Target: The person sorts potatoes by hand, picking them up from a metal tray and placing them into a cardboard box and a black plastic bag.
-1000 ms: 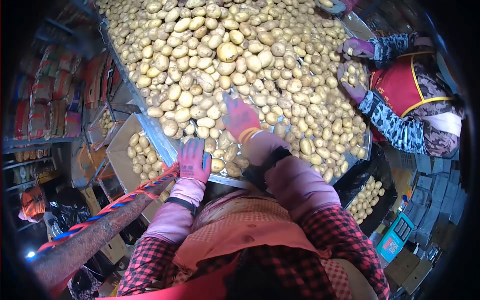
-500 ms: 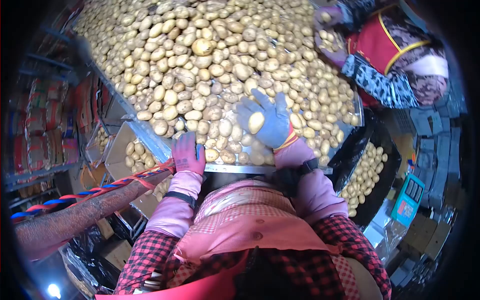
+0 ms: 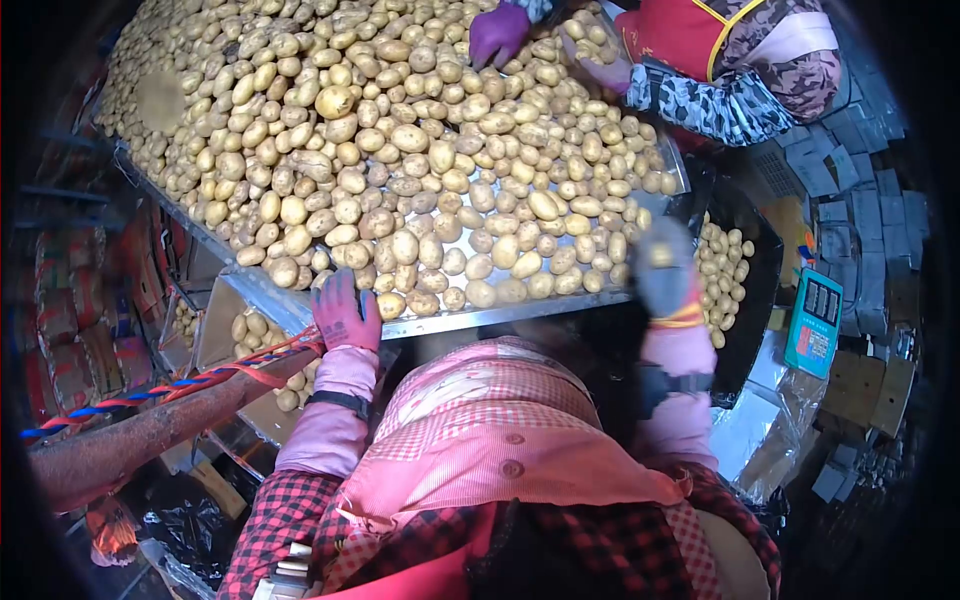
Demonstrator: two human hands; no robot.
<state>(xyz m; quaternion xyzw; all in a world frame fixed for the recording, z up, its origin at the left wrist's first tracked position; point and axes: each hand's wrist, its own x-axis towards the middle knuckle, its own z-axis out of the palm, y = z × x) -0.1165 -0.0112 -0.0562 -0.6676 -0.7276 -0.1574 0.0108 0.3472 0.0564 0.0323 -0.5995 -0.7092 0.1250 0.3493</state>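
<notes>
My left hand (image 3: pixel 347 312), in a pink-purple glove, rests at the near left edge of a metal-rimmed table (image 3: pixel 470 322). Its fingers are stretched out toward the heaped potatoes (image 3: pixel 400 140) and hold nothing visible. At the table's front right corner is my right hand (image 3: pixel 664 268) in a blue-grey glove, smeared by motion. A pale patch shows on it; whether this is a potato I cannot make out. Just to its right, a black-lined box (image 3: pixel 760 300) contains more potatoes (image 3: pixel 722 275).
A co-worker's purple-gloved hand (image 3: pixel 498 35) reaches into the heap at the far side. Left of me are a rusty pole (image 3: pixel 180 415) wound with red and blue cord and a carton (image 3: pixel 218 325) of potatoes. A teal scale (image 3: pixel 815 322) and stacked cardboard stand right.
My right hand has swung right, from over the potatoes, where a potato showed against its glove, to the table corner. My left hand stays at the edge. The view has shifted.
</notes>
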